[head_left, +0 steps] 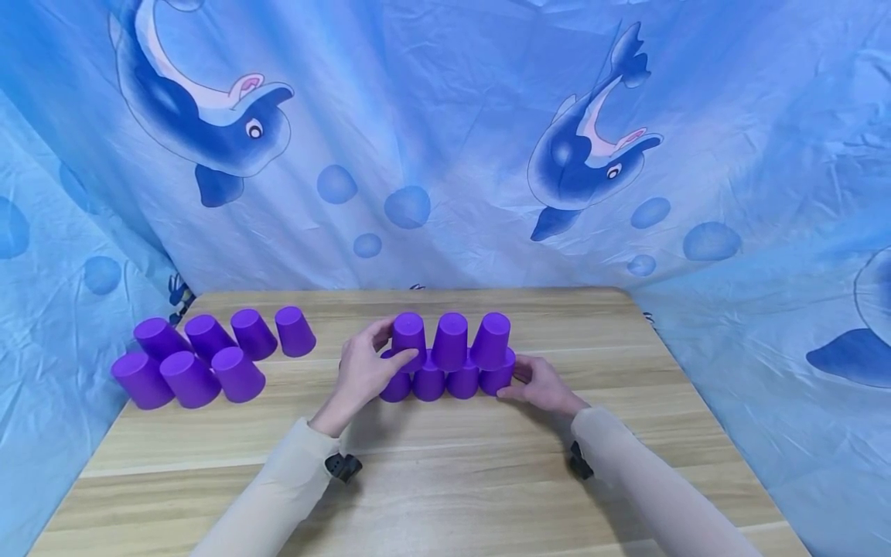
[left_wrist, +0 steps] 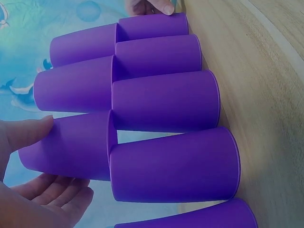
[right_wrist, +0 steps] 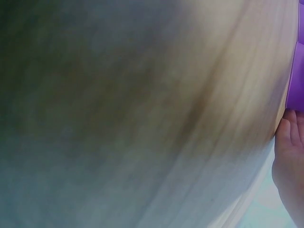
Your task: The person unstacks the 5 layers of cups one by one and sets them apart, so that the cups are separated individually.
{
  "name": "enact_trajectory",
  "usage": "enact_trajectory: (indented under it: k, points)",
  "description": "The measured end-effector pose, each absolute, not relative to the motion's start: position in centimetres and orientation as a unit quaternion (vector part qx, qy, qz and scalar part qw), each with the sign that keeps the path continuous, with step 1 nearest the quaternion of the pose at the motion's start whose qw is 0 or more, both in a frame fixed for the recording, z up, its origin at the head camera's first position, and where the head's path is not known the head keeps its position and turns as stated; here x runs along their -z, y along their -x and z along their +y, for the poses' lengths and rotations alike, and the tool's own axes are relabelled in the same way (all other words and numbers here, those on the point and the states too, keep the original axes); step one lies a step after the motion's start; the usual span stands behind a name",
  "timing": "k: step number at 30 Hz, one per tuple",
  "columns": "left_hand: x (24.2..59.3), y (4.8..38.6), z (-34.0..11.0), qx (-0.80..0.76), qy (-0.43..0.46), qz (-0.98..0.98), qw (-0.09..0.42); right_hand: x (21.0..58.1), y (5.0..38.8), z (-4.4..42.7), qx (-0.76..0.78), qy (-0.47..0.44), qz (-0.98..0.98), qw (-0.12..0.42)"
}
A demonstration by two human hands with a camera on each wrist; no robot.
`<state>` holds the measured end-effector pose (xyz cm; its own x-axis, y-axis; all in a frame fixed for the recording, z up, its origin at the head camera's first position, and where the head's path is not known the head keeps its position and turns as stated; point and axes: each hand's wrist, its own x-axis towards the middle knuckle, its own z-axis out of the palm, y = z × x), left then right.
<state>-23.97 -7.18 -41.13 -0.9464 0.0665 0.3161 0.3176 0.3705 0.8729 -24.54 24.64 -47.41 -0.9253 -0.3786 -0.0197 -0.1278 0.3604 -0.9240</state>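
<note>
Sleeves (head_left: 261, 491) sit closest to the cam, 2 pale ones, each w/ a black unit (head_left: 343, 467) at the wrist (2 total). Past them on the table (head_left: 445, 480), our purple cups (head_left: 450, 344) stand upside down in 2 tiers. Our L hand (head_left: 365, 371) is clamped on the leftmost top cup (head_left: 408, 333), thumb in front, fingers behind, prob. to keep it square over the cups below w/o nudging its neighbor. Our R hand (head_left: 546, 385) is curled round the R end cup (head_left: 496, 381) of the lower tier, thumb low in front; we'd guess it braces the row against sliding. How firmly, we can't tell. Upper cups straddle the joints below, presumably so each gets 2 supports. Count: top row (head_left: 490, 340) = 3; bottom row (head_left: 428, 384) = 5, tho head view shows 4, the 5th being prob. behind our L hand & partly seen in the L wrist view. Loose cups (head_left: 189, 379) off to the L = 7, 4 back + 3 front, also inverted, likely parked within reach but out of the way. Total 15. Behind: 1 backdrop (head_left: 473, 155) w/ 2 big dolphins (head_left: 557, 155) plus part of another, far R.
</note>
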Motion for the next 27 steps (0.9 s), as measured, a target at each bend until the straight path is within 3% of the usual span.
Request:
enact_trajectory:
  k: [13,27]
  points:
    - [40.3,23.5,-9.2,0.559,0.109,-0.813,0.124,47.3,24.5,24.5,0.544,0.161,0.816,0.11]
    - [39.2,22.7,-14.0,0.583,0.059,-0.793,0.168,50.3,25.8,25.3,0.537,0.16,0.823,0.096]
